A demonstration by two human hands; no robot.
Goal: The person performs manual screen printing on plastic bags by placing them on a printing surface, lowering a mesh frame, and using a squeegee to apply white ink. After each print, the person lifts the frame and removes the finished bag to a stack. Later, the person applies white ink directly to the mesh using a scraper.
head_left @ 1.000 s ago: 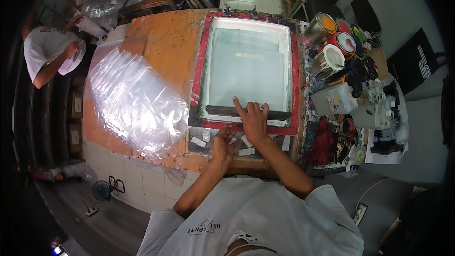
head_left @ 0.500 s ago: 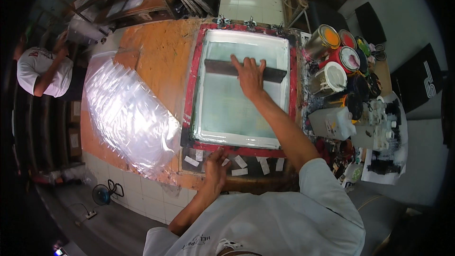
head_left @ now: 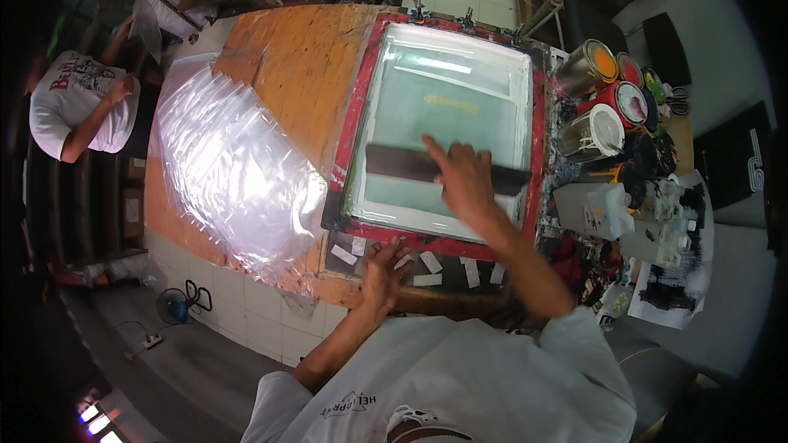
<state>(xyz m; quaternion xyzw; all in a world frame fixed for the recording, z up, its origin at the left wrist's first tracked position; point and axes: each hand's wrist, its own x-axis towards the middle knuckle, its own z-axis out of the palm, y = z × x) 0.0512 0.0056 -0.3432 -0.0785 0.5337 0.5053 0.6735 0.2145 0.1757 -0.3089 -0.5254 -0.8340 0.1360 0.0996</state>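
The right hand [head_left: 464, 183] lay closed over the top of a squeegee [head_left: 402, 164], fingers pressed down on its upper edge near the right of its length; the grip was clamped on it. The squeegee, a long dark bar, stretched across the mesh of the screen [head_left: 447, 102], about midway down the pale green panel and touching it. It looked stiff and light, with a blade that likely gave a little; a hold near the middle of the bar would probably keep pressure even, and wet ink could make it slippery.

The left hand [head_left: 384, 271] pressed flat, fingers spread, on the near edge of the red frame [head_left: 351, 127], holding nothing. The frame looked rigid, the mesh taut and easily damaged.

Taped scraps lay by that hand. To the left, a stack of clear bags [head_left: 230, 172] covered the orange counter [head_left: 304, 49]. Paint cans [head_left: 595, 82] stood right of the frame. Another person [head_left: 78, 102] stood far left.
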